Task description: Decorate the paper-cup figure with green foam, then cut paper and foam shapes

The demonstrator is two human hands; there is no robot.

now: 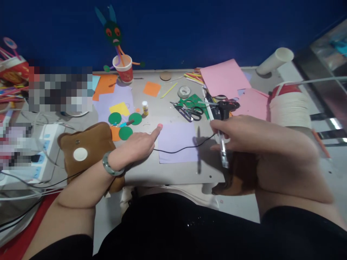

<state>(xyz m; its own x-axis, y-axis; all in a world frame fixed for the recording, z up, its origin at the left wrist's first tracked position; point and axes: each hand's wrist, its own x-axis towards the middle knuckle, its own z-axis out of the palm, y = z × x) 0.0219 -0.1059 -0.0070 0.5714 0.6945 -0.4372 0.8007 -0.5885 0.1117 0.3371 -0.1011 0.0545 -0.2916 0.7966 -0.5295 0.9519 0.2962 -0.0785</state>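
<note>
A sheet of light purple paper (177,139) lies on the table in front of me. My left hand (143,142) touches its upper left corner with the extended index finger; the other fingers are curled under and partly hidden. A black cable crosses the sheet. Over the table to the right of the sheet, my right hand (230,133) is wrapped round a glue gun (223,110) with a whitish stick at its side. Left of the purple sheet are green paper circles (125,133) and a small glue stick (145,108).
Black scissors (187,112), green scraps and a tape roll (184,91) lie beyond the sheet. Pink paper (221,77) is at the back right, beside stacked paper plates (290,108). A red cup (125,72) holds a pipe-cleaner figure. A power strip (47,151) stands left.
</note>
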